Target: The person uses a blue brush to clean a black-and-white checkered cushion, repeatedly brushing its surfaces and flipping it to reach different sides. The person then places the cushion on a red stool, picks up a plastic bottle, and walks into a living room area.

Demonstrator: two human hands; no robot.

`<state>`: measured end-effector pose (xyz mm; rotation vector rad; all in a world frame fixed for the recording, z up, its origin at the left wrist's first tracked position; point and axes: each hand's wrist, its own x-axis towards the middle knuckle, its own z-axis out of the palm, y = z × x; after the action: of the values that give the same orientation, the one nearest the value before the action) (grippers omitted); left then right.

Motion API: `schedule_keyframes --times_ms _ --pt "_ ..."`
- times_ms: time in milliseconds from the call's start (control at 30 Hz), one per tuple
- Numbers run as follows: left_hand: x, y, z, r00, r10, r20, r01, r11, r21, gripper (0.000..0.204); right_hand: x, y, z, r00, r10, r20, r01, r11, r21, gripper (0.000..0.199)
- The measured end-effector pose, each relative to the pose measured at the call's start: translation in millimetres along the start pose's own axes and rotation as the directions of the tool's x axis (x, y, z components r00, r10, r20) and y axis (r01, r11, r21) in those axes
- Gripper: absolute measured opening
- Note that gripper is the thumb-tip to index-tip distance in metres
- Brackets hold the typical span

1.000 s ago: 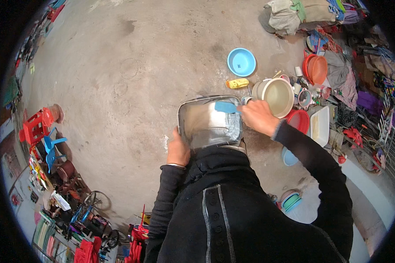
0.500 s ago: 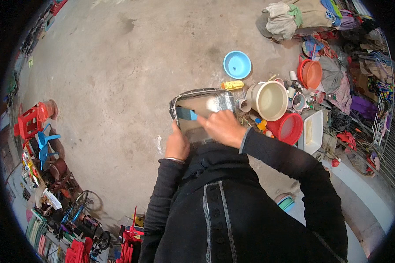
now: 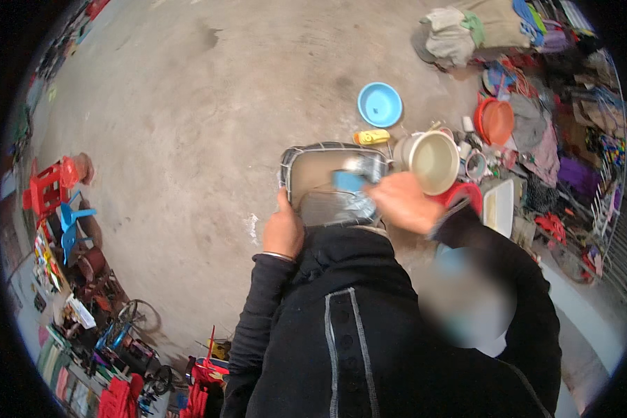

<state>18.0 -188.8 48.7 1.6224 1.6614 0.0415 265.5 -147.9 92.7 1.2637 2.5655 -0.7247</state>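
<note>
A dark-rimmed container (image 3: 320, 148) with a checked edge is held just in front of the body, its near left corner gripped by the left hand (image 3: 283, 230), whose fingers are closed on it though partly hidden. A flat blue scraper (image 3: 348, 181) is held over the container's right half by the curled, motion-blurred fingers of the right hand (image 3: 404, 202). Beyond, a yellow bottle (image 3: 371, 136), a blue basin (image 3: 380, 104) and a cream bucket (image 3: 433, 163) are seen on the floor (image 3: 181, 160).

The bin's lining (image 3: 355, 207) looks glossy, the blue basin (image 3: 380, 103) smooth plastic, the floor (image 3: 174, 139) rough and matt.
</note>
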Motion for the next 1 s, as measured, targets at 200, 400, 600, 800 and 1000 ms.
schedule_keyframes --times_ms 200,400,600,800,1000 --pt "-3.6 2.7 -1.3 1.000 0.004 -0.003 -0.004 1.000 0.029 0.057 -15.2 19.5 22.8 0.989 0.098 0.114 -0.093 0.994 -0.055 0.016" --pt "-2.1 0.5 -0.3 0.998 0.059 0.008 -0.059 0.998 -0.030 0.057 19.6 -49.4 0.6 0.995 -0.023 -0.101 0.041 0.984 0.175 0.020" --pt "-15.6 -9.7 -1.5 0.999 0.044 -0.007 -0.044 0.999 0.001 0.058 -22.0 12.4 -0.8 0.979 0.182 0.094 -0.196 0.965 0.176 0.018" --pt "-10.2 1.7 -6.3 0.995 0.097 -0.019 -0.097 0.995 -0.001 0.058 6.6 -55.8 14.0 0.989 0.146 0.037 -0.147 0.883 0.446 0.021" --pt "-16.3 -6.5 -1.7 0.986 0.151 -0.065 -0.150 0.988 0.027 0.061 -10.3 4.2 4.8 0.987 0.093 0.127 -0.106 0.990 0.098 0.017"
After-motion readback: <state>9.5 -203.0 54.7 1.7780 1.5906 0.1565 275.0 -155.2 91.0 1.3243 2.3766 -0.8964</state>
